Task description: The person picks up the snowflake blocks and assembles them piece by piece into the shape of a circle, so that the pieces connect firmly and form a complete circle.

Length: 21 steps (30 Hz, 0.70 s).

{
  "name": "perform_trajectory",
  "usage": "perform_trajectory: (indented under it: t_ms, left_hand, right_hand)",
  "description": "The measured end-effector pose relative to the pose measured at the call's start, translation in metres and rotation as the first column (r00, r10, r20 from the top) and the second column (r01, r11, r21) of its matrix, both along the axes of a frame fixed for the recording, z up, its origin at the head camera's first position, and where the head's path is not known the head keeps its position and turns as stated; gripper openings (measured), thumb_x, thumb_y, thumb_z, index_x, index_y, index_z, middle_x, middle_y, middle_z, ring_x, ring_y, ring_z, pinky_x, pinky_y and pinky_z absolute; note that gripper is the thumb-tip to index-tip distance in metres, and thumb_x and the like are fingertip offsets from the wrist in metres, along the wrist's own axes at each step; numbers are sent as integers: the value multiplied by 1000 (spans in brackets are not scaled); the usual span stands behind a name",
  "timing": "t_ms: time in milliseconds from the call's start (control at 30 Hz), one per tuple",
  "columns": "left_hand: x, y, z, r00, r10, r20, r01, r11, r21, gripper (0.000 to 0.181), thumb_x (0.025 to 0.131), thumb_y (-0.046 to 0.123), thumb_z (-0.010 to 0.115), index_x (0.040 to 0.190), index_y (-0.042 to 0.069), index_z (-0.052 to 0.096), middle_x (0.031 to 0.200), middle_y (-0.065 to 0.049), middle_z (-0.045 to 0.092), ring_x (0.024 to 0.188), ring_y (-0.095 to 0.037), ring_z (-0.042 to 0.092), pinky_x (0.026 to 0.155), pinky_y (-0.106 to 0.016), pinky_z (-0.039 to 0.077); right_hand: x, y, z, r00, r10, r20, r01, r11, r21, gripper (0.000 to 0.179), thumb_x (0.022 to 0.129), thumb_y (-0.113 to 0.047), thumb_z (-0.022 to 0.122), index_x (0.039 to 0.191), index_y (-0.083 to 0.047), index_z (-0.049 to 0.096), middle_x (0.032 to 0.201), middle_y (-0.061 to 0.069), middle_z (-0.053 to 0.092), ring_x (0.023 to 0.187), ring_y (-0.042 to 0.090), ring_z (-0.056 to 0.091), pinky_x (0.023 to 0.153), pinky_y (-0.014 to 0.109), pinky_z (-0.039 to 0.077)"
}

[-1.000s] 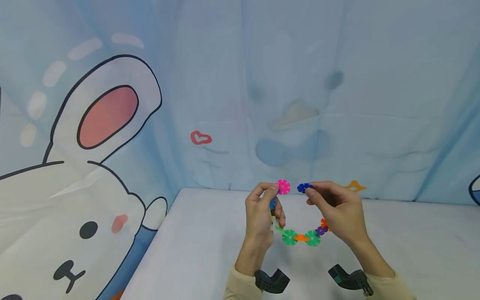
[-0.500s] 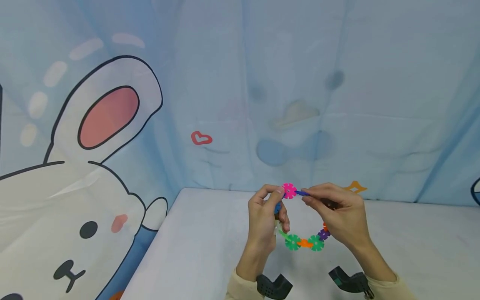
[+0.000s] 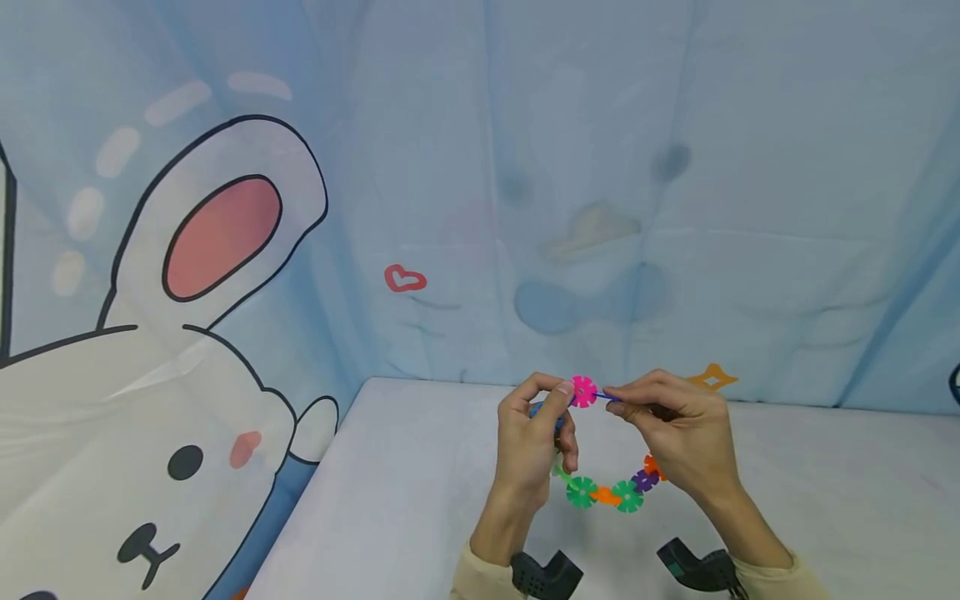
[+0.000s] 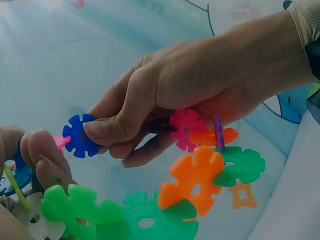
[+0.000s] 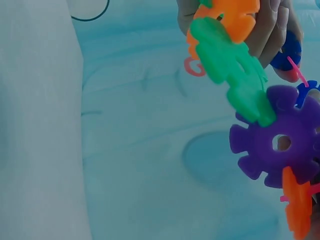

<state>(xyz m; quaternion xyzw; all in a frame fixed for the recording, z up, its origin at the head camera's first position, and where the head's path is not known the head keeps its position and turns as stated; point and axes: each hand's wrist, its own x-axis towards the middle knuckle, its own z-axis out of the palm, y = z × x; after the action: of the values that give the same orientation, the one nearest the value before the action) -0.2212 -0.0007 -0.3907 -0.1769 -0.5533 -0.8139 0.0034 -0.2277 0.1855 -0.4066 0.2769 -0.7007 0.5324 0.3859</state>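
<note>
My left hand [image 3: 528, 446] pinches one end of a chain of slotted plastic snowflake discs, just beside a pink disc [image 3: 583, 392]. Between the thumb and fingers of my right hand [image 3: 686, 425] is a dark blue snowflake disc [image 4: 79, 136], seen edge-on in the head view. Its rim meets the pink disc's edge; how deep the slots engage I cannot tell. Below, the chain sags in a loop through green [image 3: 581, 492], orange [image 3: 606, 496] and purple [image 5: 282, 137] discs up toward my right hand. Another pink disc [image 4: 186, 129] sits by the right fingers, which partly hide that end.
Under the hands lies a white table [image 3: 420, 500]. Behind it hangs a light blue printed cloth [image 3: 465, 167], with a large cartoon rabbit [image 3: 90, 433] at the left. Dark wrist devices [image 3: 547, 575] are worn at both sleeves.
The blue disc, earlier apart from the pink one, has come left and turned edge-on against it. Both hands have sunk slightly, and the left has shifted a little right.
</note>
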Motion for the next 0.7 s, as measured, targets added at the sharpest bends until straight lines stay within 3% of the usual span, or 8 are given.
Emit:
perform_trajectory:
  t_ms: [267,400,700]
  left_hand:
    - [3,-5,-2,999,-15,-34,13,998,-54,30,108,23,63,107,-6,60,52,3,47,34,-8,46,39,-20,46]
    - [3,-6,-3,999,-22,-36,20,998,-52,30,108,23,63,108,-7,60,53,3,47,34,-7,46,39,-20,46]
    - [5,-9,-5,998,-49,-34,48,998,-44,31,108,23,63,107,-7,59,54,3,47,35,-7,45,38,-20,44]
  right_hand:
    - [5,-4,-3,1000,-8,-4,8,1000,-1,22,79,16,83,91,-2,84,80,8,74,51,2,37,41,18,26]
    - [8,-6,-5,1000,-16,5,16,1000,2,9,85,5,85,91,-1,84,80,8,75,52,3,40,42,18,27]
    - [13,-12,-6,998,-61,0,61,998,-3,36,71,27,80,89,-4,84,79,2,75,50,2,37,42,19,27]
